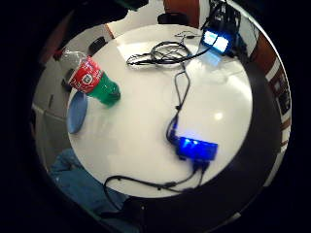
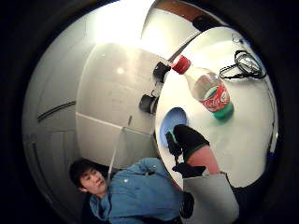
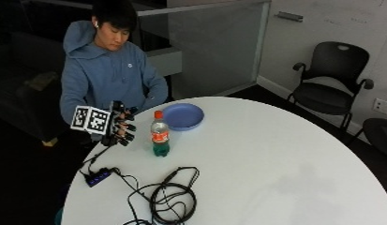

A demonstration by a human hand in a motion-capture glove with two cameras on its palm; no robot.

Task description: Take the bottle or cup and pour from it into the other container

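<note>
A plastic bottle with a red cap, a red label and green liquid low inside stands upright on the round white table. Just behind it lies a shallow blue bowl. My gloved right hand hovers in the air beside the bottle, a short gap away, fingers relaxed and holding nothing. Both palm views show the bottle standing next to the blue bowl. A gloved finger juts into the thumb side view.
A coil of black cables lies on the table in front of the bottle. A black power strip sits at the table's edge, and a blue-lit device is beside the cables. Black chairs stand beyond the table.
</note>
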